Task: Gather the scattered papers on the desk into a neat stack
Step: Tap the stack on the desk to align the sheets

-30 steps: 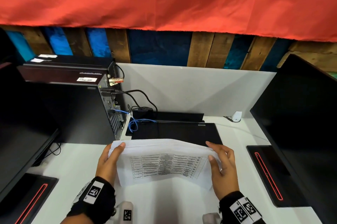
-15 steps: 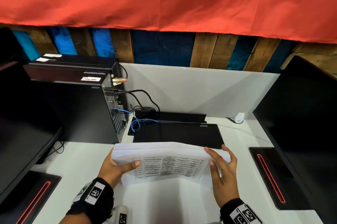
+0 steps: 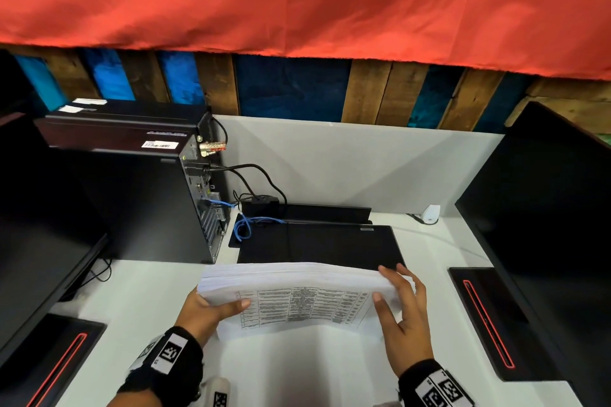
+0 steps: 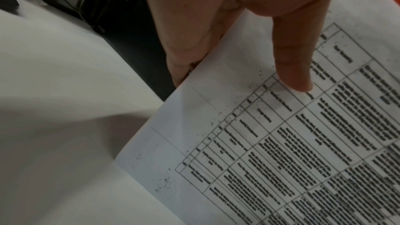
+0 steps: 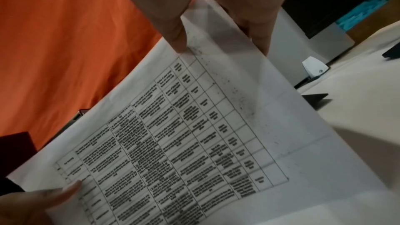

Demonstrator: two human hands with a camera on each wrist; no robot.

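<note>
A thick stack of white papers (image 3: 297, 290) with a printed table on the near sheet stands tilted on its lower edge on the white desk (image 3: 139, 304). My left hand (image 3: 211, 310) grips its left end, thumb on the printed face, fingers behind. My right hand (image 3: 401, 310) holds the right end, thumb in front and fingers along the side edge and back. In the left wrist view the thumb (image 4: 292, 67) presses the papers (image 4: 281, 143). The right wrist view shows the right thumb (image 5: 173, 28) and a finger pinching the papers (image 5: 184, 134) at their corner.
A black laptop (image 3: 317, 243) lies flat just behind the stack. A black computer tower (image 3: 132, 201) with cables stands at the back left. Dark monitors flank the desk, with their bases (image 3: 486, 320) at both sides. A small white adapter (image 3: 429, 214) sits at the back right.
The stack has been squared up and stands more upright. My left thumb came round onto the printed face, and my right fingers slid along the right edge.
</note>
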